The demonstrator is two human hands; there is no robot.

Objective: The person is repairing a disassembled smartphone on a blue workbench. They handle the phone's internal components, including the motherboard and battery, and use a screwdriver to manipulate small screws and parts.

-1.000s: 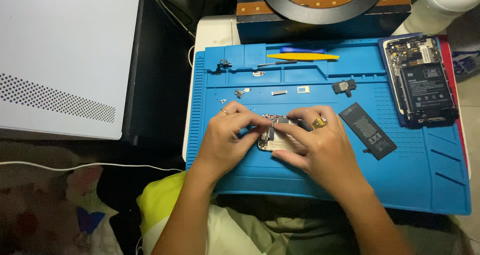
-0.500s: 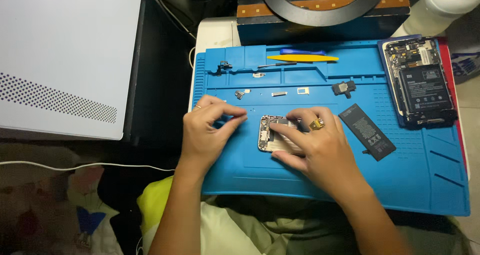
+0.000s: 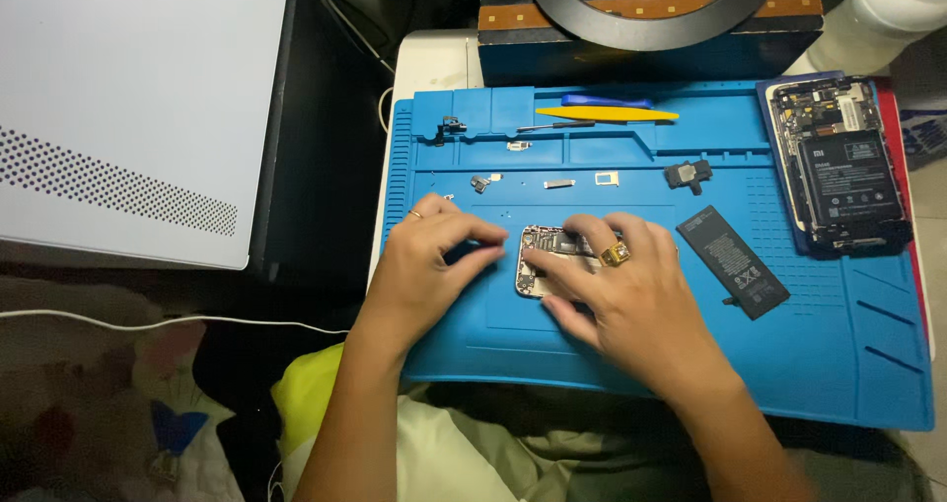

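Since the frame a second ago, when both hands crowded over the small opened phone (image 3: 541, 260), the left hand (image 3: 429, 270) has pulled off to the left and sits beside it on the blue repair mat (image 3: 838, 364), fingers curled together with the tips pinched close; whether they grip some tiny part cannot be told. From the head camera, the right hand (image 3: 631, 310), with a gold ring (image 3: 616, 255) on one finger, lies over the phone's right side, fingers spread and pressing it flat onto the middle of the mat, fingertips on its exposed boards. Just right of that hand lies a loose black battery (image 3: 732, 261), tilted. Further right, at the mat's edge, rests a larger opened phone (image 3: 838, 162) showing its battery. Along the mat's upper trays lie a yellow pry tool (image 3: 607, 113), a blue pry tool (image 3: 604, 100), and several small metal parts (image 3: 558, 182). A white case (image 3: 118, 107) stands well to the left.
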